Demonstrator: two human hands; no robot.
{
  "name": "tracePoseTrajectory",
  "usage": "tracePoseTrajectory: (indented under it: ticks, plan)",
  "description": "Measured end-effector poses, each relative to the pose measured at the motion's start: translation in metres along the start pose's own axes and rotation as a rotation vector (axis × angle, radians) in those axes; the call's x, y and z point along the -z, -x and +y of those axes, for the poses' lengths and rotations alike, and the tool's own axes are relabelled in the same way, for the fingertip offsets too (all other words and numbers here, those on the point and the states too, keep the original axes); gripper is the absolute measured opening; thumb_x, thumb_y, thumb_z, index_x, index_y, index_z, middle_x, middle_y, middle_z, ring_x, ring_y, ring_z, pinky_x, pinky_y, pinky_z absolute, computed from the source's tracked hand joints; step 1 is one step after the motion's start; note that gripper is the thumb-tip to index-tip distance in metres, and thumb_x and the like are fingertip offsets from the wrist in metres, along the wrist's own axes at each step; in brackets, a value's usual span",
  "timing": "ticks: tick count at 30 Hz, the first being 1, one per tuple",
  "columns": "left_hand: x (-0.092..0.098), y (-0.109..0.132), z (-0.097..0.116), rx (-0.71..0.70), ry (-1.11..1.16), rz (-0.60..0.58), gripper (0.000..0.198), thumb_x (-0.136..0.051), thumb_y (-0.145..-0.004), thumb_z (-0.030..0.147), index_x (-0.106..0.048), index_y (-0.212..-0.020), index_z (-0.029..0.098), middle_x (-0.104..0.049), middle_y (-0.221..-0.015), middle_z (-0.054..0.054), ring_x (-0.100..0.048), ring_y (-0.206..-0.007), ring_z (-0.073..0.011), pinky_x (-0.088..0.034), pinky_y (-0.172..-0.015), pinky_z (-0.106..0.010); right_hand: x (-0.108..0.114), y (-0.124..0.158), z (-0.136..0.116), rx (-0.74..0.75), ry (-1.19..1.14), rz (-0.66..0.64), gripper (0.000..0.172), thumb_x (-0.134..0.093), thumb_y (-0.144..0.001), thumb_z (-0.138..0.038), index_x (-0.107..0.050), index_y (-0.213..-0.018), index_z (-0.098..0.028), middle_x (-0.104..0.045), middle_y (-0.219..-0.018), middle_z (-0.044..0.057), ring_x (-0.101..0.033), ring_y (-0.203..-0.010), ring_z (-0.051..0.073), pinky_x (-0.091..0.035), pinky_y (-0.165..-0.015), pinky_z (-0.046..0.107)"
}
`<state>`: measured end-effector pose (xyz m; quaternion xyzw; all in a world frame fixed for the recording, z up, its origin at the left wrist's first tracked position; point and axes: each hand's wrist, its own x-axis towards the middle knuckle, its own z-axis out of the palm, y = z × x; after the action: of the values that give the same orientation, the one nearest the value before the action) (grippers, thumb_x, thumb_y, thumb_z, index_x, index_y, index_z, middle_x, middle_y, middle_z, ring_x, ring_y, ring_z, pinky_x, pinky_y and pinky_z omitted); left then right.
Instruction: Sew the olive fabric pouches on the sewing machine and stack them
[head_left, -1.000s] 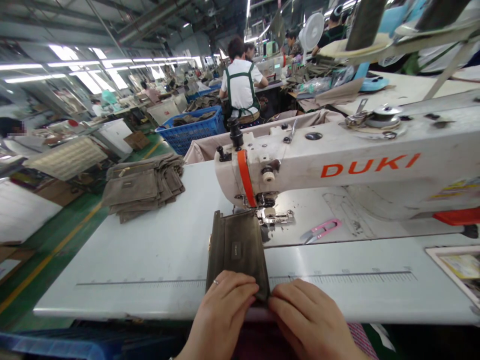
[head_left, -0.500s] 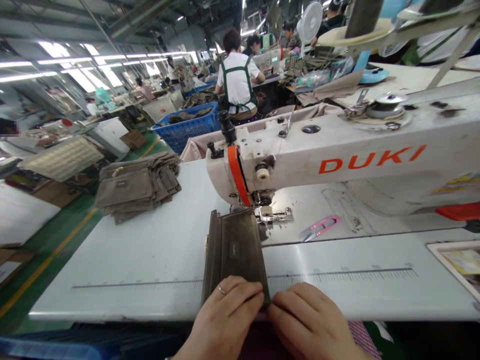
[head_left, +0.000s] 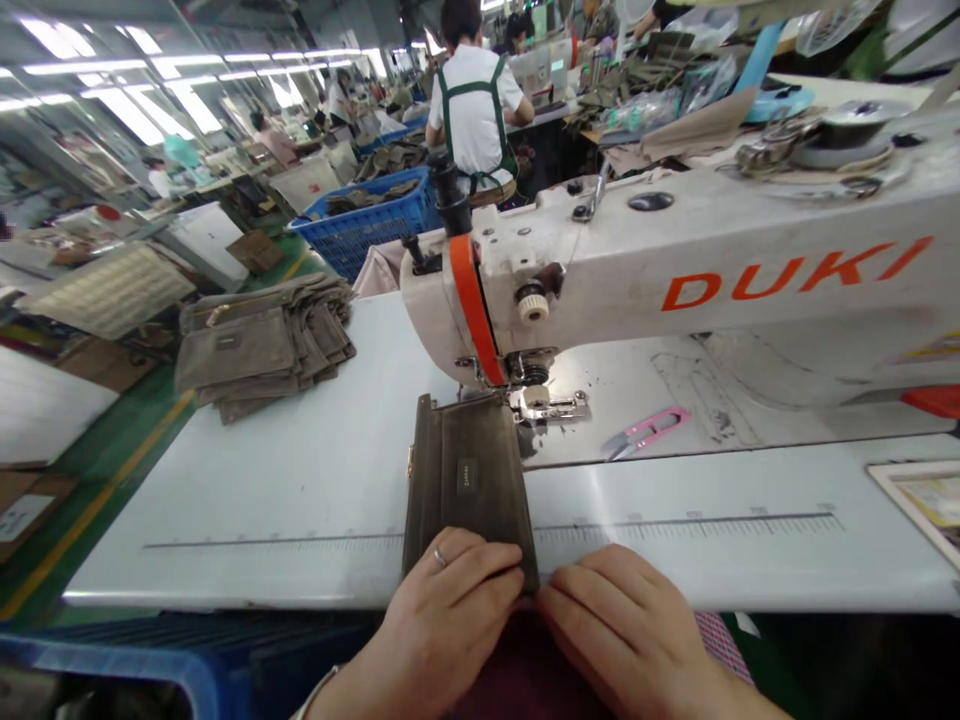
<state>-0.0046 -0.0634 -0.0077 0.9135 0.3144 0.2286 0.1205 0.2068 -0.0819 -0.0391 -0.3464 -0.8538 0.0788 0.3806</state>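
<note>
A dark olive-brown fabric pouch (head_left: 487, 470) lies flat on the sewing machine table, with a small dark label and a gold-coloured zipper pull on its left edge. Its far right corner is at the presser foot (head_left: 534, 402) of the white sewing machine (head_left: 615, 240). My left hand (head_left: 457, 610) lies over the pouch's near end, ring on one finger, fingers together and curled on the fabric. At the near right corner my right hand (head_left: 622, 620) is closed, its bent fingertips against the pouch edge; the thumb is hidden.
Pink-handled thread snips (head_left: 649, 432) lie on the machine bed. A stack of similar brown pouches (head_left: 262, 345) sits at the table's left. Below the near edge is a blue crate (head_left: 202, 655). Behind the machine, a person in a white shirt (head_left: 472, 115) sits beside a blue basket (head_left: 367, 228).
My view has dipped and shifted slightly, showing more of the blue crate below the table. Both hands stay at the pouch's near end, and the pouch shows no clear movement against the machine.
</note>
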Motion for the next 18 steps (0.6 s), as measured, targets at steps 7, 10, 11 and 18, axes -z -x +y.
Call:
tracePoseTrajectory:
  ticks: [7,10,11,18]
  plan:
    - [0.0008,-0.0022,0.0008,0.063,0.07,0.015,0.013,-0.056,-0.093,0.013,-0.064,-0.103,0.017,-0.068,-0.105,-0.006,-0.061,-0.093,-0.0155,-0.05,-0.086,-0.03,-0.0017,0.006,0.001,-0.036,-0.044,0.015,0.013,-0.053,-0.091,-0.01,-0.066,-0.091,-0.015,-0.063,-0.076,0.004,-0.054,-0.069,0.016,-0.043,-0.063,0.031]
    - [0.0044,-0.0048,0.0006,0.061,0.067,-0.018,0.014,-0.053,-0.095,0.013,-0.064,-0.103,0.016,-0.069,-0.102,-0.006,-0.062,-0.092,-0.0155,-0.051,-0.085,-0.03,-0.0031,0.0056,0.0007,-0.062,-0.035,-0.005,0.013,-0.053,-0.092,-0.012,-0.066,-0.092,-0.016,-0.063,-0.077,0.004,-0.054,-0.068,0.016,-0.044,-0.063,0.03]
    - [0.0056,-0.0056,0.0001,0.048,0.052,-0.039,0.016,-0.05,-0.096,0.012,-0.063,-0.104,0.015,-0.068,-0.102,-0.006,-0.062,-0.093,-0.0159,-0.051,-0.085,-0.03,-0.0035,0.0049,0.0009,-0.069,-0.031,-0.009,0.014,-0.053,-0.092,-0.012,-0.066,-0.093,-0.016,-0.064,-0.079,0.004,-0.055,-0.069,0.016,-0.044,-0.063,0.03]
    - [0.0025,-0.0075,-0.0074,-0.065,-0.07,0.004,0.025,-0.042,-0.098,0.018,-0.066,-0.094,0.017,-0.071,-0.095,-0.006,-0.063,-0.079,-0.0169,-0.055,-0.073,-0.03,-0.0097,0.0034,0.0076,0.043,0.121,0.078,0.024,-0.044,-0.098,-0.016,-0.068,-0.1,-0.015,-0.071,-0.1,0.004,-0.061,-0.08,0.018,-0.05,-0.071,0.031]
